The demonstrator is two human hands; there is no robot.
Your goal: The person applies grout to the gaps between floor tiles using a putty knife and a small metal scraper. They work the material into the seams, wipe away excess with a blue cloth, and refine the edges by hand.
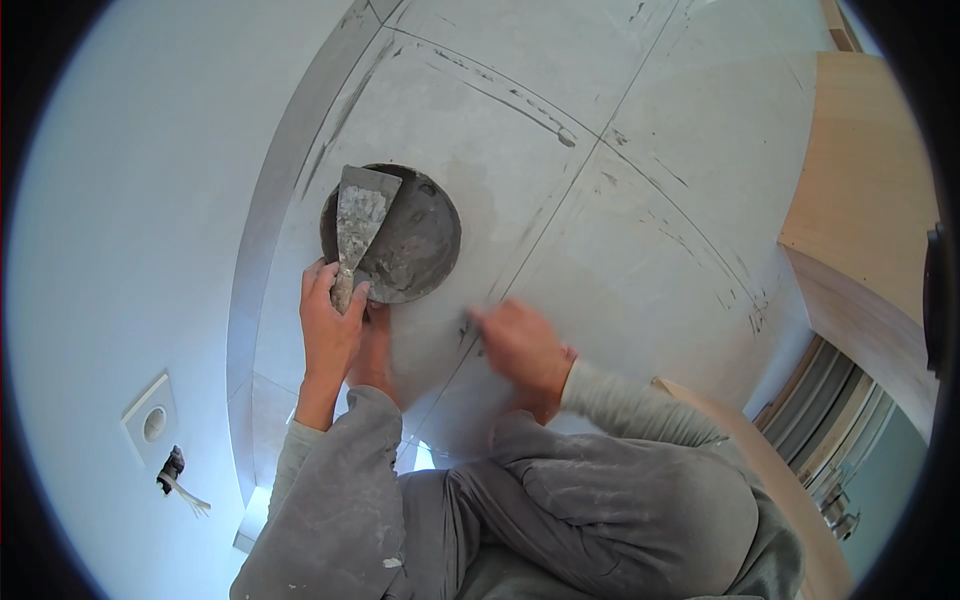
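Grey floor tiles [640, 250] look mostly grouted, left hand [330, 320] gripping the putty knife [360, 225] over the mortar bowl [415, 245] at 11 o'clock, right hand [520, 350], fingers curled, rubbing a joint.

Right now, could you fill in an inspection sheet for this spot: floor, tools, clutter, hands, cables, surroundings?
Surface: large grey floor tiles, smeared, with dark grout lines.
Job's things: putty knife crusted with grey paste; round dark bowl of grey paste on the floor.
Clutter: nothing seen.
Hands: left hand grips the knife's handle over the bowl; right hand is blurred, fingertips at a tile joint.
Cables: loose wires stick out of the white wall.
Surroundings: wall socket; wooden panel on the right.
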